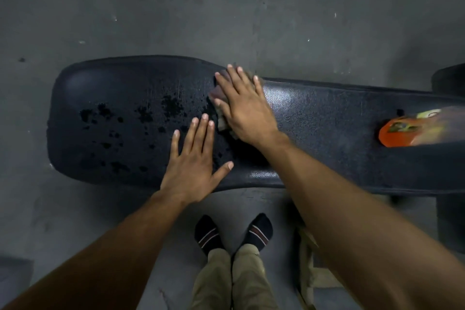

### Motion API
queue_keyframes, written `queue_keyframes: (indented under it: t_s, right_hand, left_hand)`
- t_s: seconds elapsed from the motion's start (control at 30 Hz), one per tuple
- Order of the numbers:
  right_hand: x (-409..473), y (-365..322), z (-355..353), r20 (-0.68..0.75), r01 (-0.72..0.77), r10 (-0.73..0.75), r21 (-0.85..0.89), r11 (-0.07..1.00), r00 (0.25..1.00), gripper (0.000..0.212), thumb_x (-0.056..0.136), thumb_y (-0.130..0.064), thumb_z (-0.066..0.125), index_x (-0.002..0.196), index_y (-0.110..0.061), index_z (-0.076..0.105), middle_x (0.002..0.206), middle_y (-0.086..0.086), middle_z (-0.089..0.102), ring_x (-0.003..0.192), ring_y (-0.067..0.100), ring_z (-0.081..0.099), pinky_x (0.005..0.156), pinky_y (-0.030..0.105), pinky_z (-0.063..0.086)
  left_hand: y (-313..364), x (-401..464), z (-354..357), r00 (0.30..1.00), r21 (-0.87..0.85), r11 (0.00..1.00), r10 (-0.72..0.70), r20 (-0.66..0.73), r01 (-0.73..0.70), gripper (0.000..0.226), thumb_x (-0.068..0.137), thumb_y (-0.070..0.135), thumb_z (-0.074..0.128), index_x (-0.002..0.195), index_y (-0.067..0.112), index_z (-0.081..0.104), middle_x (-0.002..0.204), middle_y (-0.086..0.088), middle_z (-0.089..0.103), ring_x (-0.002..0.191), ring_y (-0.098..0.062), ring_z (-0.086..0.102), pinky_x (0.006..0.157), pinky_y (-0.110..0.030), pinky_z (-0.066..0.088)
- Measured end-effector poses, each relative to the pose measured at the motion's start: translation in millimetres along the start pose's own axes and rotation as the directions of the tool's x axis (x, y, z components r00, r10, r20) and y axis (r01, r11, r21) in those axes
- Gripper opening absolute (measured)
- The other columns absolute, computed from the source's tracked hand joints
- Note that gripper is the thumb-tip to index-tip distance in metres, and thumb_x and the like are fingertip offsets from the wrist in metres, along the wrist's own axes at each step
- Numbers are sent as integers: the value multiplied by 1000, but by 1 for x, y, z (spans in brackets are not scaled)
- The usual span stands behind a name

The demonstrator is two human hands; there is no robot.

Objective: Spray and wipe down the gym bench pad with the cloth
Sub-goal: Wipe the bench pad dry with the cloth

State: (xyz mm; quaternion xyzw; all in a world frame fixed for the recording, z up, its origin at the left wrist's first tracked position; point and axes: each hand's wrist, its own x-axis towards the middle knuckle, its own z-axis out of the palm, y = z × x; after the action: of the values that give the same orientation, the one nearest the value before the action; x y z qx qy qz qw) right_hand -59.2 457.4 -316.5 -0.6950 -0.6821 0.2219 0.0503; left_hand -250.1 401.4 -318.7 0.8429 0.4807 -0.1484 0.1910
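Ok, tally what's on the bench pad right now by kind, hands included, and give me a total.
Hands: 2, left hand flat on the bench pad, right hand pressing the cloth
Cloths: 1, cloth under the right hand
Bottles: 1, orange bottle lying at the right, blurred
Total: 4

Lighting: dim, indoor, cool grey cast. Glare: soft sheen patches on the bench (327, 113) just right of the right hand (245, 111) and along the near edge below it. Shadows: faint, diffuse, pooled under that hand's wrist. Blur: motion smear on the orange bottle (402, 131) well right of the hands; left hand (193, 158) fairly sharp. Distortion: wide-angle bowing of the bench ends and forearms toward the frame edges; corners darken.
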Motion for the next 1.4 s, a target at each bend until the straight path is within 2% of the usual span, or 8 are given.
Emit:
queue_keyframes:
  t_s: [0.07, 0.2, 0.33, 0.47, 0.7, 0.87, 1.03, 1.4]
  right_hand:
    - [-17, 19, -5, -1, 4, -4, -23, 1000, 1000, 59, 109, -49, 31, 164, -28, 22, 174, 1, 13, 161, 21, 7, 130, 47, 4]
    - [-41, 79, -24, -39, -232, 231, -3, 973, 972, 59, 110, -51, 28, 164, -27, 21, 173, 2, 14, 161, 21, 8, 130, 50, 6]
    - [-19, 94, -30, -76, -344, 345, 21, 939, 935, 55, 109, -47, 29, 155, -18, 39, 166, 11, 35, 156, 28, 27, 128, 52, 12]
    - [24, 47, -17, -31, -172, 174, 64, 983, 984, 56, 106, -50, 25, 149, -20, 47, 162, 10, 42, 153, 25, 34, 126, 51, 12]
    - [-25, 22, 3, -16, 115, -115, 1, 993, 993, 58, 108, -48, 32, 163, -29, 26, 174, 1, 12, 161, 22, 6, 130, 49, 2]
    - [-111, 63, 4, -57, -135, 130, -86, 987, 990, 58, 109, -53, 28, 163, -35, 19, 175, -3, 7, 161, 22, 1, 129, 55, 0]
    - [-106, 48, 13, -171, -412, 416, 59, 909, 893, 58, 109, -50, 28, 163, -27, 25, 174, 4, 8, 161, 28, 1, 127, 60, 4]
    - [-176, -38, 63, -72, -180, 179, -20, 983, 981, 59, 108, -46, 35, 164, -34, 19, 175, -5, 3, 161, 19, -2, 130, 49, 6]
  left_hand:
    - [0, 0, -3, 1000, -1, 1000, -10, 23, 10, 98, 97, 78, 11, 158, 12, -30, 163, -1, -43, 151, -17, -39, 123, -53, -19]
    - [0, 0, -6, 998, -15, 1000, -7, 56, 8, 97, 98, 78, 10, 157, 13, -32, 161, 0, -47, 150, -16, -41, 124, -53, -20]
    - [1, 0, -5, 1000, -24, 1000, -8, 30, 9, 98, 98, 77, 15, 157, 14, -30, 163, 1, -44, 152, -16, -38, 124, -52, -19]
    - [2, 0, -5, 1000, -10, 1000, -19, 16, 19, 98, 97, 77, 17, 160, 14, -24, 166, 1, -39, 154, -16, -34, 124, -51, -18]
    - [4, -1, -8, 998, -8, 999, -36, 60, 37, 98, 98, 77, 16, 160, 14, -27, 164, 1, -43, 151, -16, -40, 125, -52, -19]
    - [1, -2, -3, 1000, -33, 999, -13, 20, 13, 98, 98, 77, 17, 161, 14, -23, 167, 0, -36, 153, -16, -35, 126, -53, -17]
    - [1, -1, -1, 1000, -53, 999, 1, 14, -1, 98, 98, 76, 18, 160, 14, -25, 167, 0, -36, 153, -16, -35, 125, -53, -18]
    - [-56, -24, -35, 983, -141, 979, 162, 89, -149, 104, 99, 58, 52, 163, 15, -18, 168, 0, -33, 154, -14, -31, 126, -45, -16]
